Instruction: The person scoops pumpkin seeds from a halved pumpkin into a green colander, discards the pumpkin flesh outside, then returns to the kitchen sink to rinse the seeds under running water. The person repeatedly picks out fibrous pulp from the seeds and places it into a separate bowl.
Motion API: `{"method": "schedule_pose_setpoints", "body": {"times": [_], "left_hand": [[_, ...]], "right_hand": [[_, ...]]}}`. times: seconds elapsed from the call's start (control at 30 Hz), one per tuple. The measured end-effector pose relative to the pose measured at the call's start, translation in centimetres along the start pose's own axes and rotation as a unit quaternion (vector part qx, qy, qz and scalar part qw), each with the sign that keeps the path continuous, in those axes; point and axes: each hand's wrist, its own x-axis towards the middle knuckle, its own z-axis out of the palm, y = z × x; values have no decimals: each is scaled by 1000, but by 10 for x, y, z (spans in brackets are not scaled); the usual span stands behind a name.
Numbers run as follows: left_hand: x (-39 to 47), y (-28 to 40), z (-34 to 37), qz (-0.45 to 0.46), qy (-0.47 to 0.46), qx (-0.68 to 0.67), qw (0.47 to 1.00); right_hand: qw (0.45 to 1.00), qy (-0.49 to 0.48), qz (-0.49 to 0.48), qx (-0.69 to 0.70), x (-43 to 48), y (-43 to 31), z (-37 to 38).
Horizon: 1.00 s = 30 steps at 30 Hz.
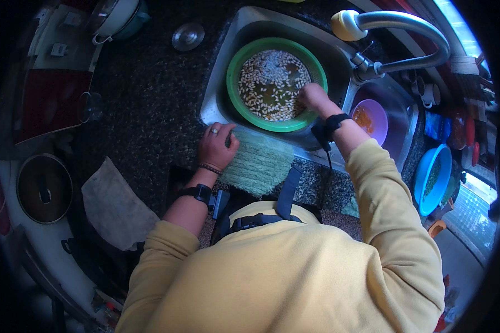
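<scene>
A green plastic basin (235, 100) sits in the left bowl of a steel sink (216, 89). Pale seeds (271, 85) float in the water inside it. My right hand (313, 96) is at the basin's right side, its fingers over or in the water; whether they hold seeds is hidden. On the counter edge rests my left hand (218, 145), fingers curled, beside a green ribbed cloth (256, 162); nothing shows in it.
A curved faucet (431, 45) arches over the sink's far right. The right sink bowl holds a purple bowl (381, 120) with orange bits. A blue basin (443, 175) with greens stands farther right. A metal lid (188, 36) lies on the dark granite counter (146, 83).
</scene>
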Motion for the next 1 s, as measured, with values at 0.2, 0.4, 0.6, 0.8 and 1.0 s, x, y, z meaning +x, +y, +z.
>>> {"method": "schedule_pose_setpoints", "body": {"times": [0.2,0.4,0.6,0.8,1.0], "left_hand": [[-1,-1,2,18,15,-7,1000],[-2,-3,5,22,15,-4,1000],[-3,-3,4,14,20,-9,1000],[-3,-3,4,7,23,-7,1000],[-1,-3,4,12,17,-18,1000]], "right_hand": [[836,-67,67,541,-31,-4,-46],[912,69,102,392,-61,-4,-53],[839,231,283,403,-150,80,-49],[930,223,292,35,-177,101,-21],[932,100,119,327,-57,28,-46]]}}
